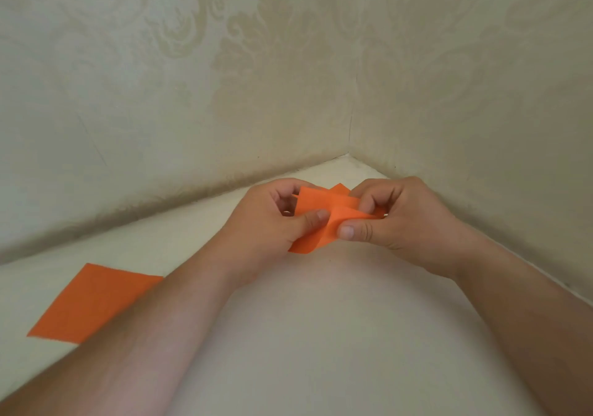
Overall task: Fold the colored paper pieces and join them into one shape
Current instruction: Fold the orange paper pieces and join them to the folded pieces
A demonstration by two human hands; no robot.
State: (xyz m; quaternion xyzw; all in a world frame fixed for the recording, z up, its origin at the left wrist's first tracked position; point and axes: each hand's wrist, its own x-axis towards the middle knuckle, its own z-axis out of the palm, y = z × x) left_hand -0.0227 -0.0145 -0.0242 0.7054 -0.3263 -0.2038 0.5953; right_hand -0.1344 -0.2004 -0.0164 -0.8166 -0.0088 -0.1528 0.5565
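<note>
Folded orange paper pieces (327,220) are being held between two bare hands above a pale tabletop (321,335), close to the corner where two walls covered in cream damask-patterned wallpaper (224,62) are meeting. The bundle is being pinched from the left by the left hand (272,223), whose thumb is being pressed flat on the near face of the paper while the curled fingers (282,191) are being wrapped round its far edge. From the right it is being gripped by the right hand (401,216), the thumb laid across the lower fold and the bent fingers closed over the top. The two thumbs are being kept just beside each other at the middle of the paper. Several layers and creases are being shown in the bundle: an upper flap is being held level, a pointed corner is being seen behind it, and a lower flap is being left hanging toward the viewer between the wrists. How many separate pieces are being joined there cannot be told.

A flat orange sheet (93,303) is being left lying on the tabletop well apart from the hands, at the left, its right corner being hidden under the left forearm (144,335). Both forearms are being stretched forward from the lower edge of the view, and the right forearm (513,303) is being kept near the right-hand wall.
</note>
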